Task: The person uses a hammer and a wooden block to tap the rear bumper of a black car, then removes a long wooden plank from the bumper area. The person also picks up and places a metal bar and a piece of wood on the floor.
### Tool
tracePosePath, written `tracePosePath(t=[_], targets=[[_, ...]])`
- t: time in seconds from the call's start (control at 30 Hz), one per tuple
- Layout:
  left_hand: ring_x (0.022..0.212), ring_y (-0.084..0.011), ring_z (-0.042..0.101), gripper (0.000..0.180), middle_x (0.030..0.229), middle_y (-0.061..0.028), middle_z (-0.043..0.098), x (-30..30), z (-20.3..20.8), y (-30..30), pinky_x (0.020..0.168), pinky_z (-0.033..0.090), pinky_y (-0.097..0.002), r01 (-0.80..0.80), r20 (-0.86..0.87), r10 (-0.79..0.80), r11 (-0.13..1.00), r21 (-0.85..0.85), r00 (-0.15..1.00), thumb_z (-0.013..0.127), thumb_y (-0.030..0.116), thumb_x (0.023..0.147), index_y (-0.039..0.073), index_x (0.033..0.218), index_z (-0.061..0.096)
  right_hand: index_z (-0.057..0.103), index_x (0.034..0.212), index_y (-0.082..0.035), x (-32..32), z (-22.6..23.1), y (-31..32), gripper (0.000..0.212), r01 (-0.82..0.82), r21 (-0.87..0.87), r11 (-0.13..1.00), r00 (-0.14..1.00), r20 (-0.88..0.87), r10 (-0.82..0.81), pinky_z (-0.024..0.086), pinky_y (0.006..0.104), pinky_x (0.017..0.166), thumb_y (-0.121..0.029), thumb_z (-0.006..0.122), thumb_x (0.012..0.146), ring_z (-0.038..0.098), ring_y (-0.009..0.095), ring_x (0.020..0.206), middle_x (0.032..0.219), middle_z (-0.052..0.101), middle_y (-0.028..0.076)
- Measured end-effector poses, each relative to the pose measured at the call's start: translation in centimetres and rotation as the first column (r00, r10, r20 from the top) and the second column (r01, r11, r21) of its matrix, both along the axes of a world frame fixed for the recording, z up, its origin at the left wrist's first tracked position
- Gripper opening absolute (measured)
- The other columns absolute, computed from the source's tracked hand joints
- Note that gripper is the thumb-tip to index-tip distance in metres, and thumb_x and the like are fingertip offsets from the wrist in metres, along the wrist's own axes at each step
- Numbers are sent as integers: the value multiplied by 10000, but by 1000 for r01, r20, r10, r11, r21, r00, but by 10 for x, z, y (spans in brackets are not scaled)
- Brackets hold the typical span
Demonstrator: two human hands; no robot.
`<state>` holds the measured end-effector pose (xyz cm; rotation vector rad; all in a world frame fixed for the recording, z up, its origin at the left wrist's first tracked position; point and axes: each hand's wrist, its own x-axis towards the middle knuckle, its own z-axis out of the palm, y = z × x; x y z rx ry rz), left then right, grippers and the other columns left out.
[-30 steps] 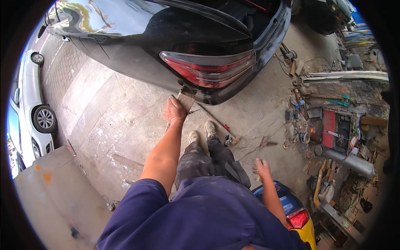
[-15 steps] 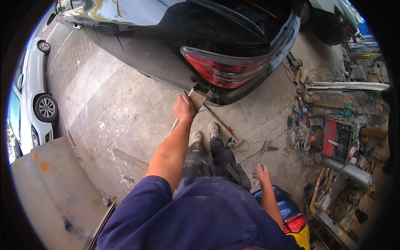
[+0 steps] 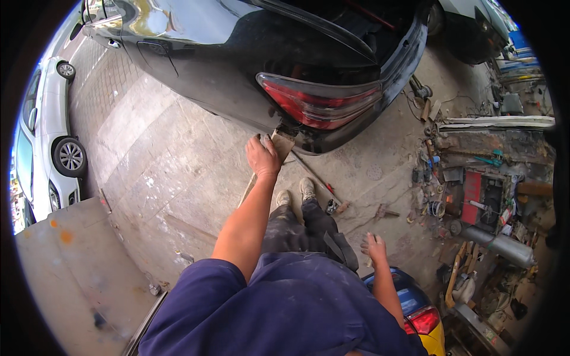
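My left hand (image 3: 263,156) is closed round a pale wooden board (image 3: 282,144). The board's upper end touches the black car's (image 3: 219,71) rear corner, just under the red tail light (image 3: 317,101). Dark, broken-looking bodywork shows at that spot. A pale strip of wood also shows on the left of my forearm; whether it belongs to the same board, I cannot tell. Low at my right side hangs my right hand (image 3: 374,247), with its fingers apart and nothing visible in them.
On the floor by my shoes lie a long-handled tool (image 3: 313,171) and a hammer-like tool (image 3: 386,211). Tools, scrap and a grey cylinder (image 3: 510,249) crowd the right. A blue and yellow car (image 3: 409,302) stands close behind me. A white car (image 3: 50,130) is at far left.
The fingers of my left hand have shifted slightly on the wooden board, which stays against the car's corner. My right hand hangs in nearly the same place.
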<state>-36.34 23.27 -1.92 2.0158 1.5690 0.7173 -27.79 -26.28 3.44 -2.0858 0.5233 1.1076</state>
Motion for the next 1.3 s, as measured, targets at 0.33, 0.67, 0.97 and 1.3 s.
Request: tracePosePath(t=[0.33,0.67,0.97,1.3], targets=[[995,-347,603,333,975,-107,696,31,54,-7,932,453,-459,344,-69,-338,932,112,939,748,409,951,81,900,716,592,1290,-6,-18,-13,-22,458,123,69,990,992,3,-123,597,380,685,-394,636,1049,735,264,842,1122,715,173],[948,-345,621,469,826,-101,710,42,64,21,890,457,-464,467,17,-466,883,-59,884,783,505,892,85,698,711,627,1226,-15,-38,-25,-34,418,222,65,973,975,-16,-222,583,371,638,-393,637,1047,722,225,792,1105,724,154],[846,-381,650,490,734,-160,717,46,78,27,769,502,-489,450,-56,-455,889,-83,889,815,568,840,93,723,788,628,1227,7,-41,-29,-35,440,204,56,977,979,-14,-204,594,378,647,-391,647,1040,733,234,786,1069,736,149],[800,-406,727,569,795,-198,746,44,101,29,744,561,-485,420,-121,-442,892,-167,889,776,665,835,98,826,830,638,1183,-17,-29,-23,-39,407,121,69,990,990,60,-126,587,367,659,-401,642,1049,712,210,772,991,721,106]])
